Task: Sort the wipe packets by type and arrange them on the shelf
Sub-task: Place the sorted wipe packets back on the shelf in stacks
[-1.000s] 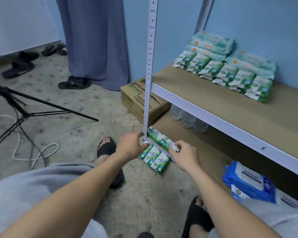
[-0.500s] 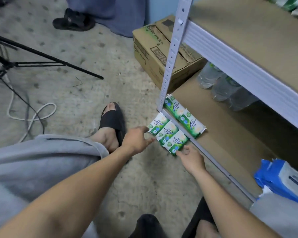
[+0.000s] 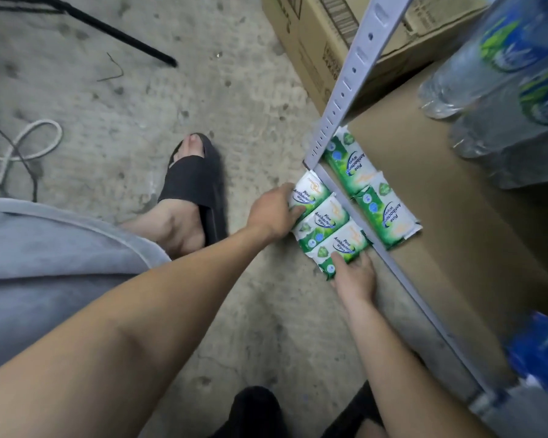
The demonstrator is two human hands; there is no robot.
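The right hand (image 3: 355, 281) grasped the nearest packet (image 3: 340, 248), thumb on its face. The left hand (image 3: 274, 213) clutched the far packet (image 3: 307, 192). With the middle packet (image 3: 321, 221) between them, all three lay touching in a row on the floor (image 3: 250, 311) against the shelf rail (image 3: 402, 279). Two shelf packets (image 3: 386, 213) lay on the bottom shelf (image 3: 456, 248) just behind the post (image 3: 345, 90). Beyond stood the water bottles (image 3: 503, 90) and a cardboard box (image 3: 314, 33).

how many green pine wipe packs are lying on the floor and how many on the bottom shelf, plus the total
green floor packets: 3
green shelf packets: 2
total: 5
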